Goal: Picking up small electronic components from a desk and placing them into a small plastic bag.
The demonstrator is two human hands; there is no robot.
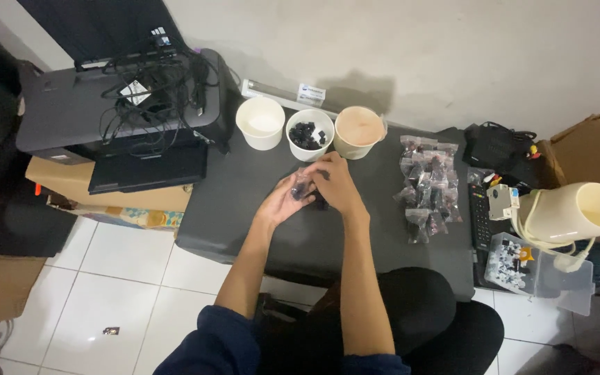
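Both hands are meeting over the middle of the dark tabletop (258, 208), and a small clear bag of dark pieces (303, 186) is sitting between them, touching both. The left hand (285, 199) is cupping it palm-up from 8 o'clock while the right hand (335, 184) is closing its fingers over the bag's top from 2 o'clock, so neither is nearer. The bowl of dark pieces (310, 133), middle of 3 bowls, is lying at 12 o'clock, just beyond the fingertips.
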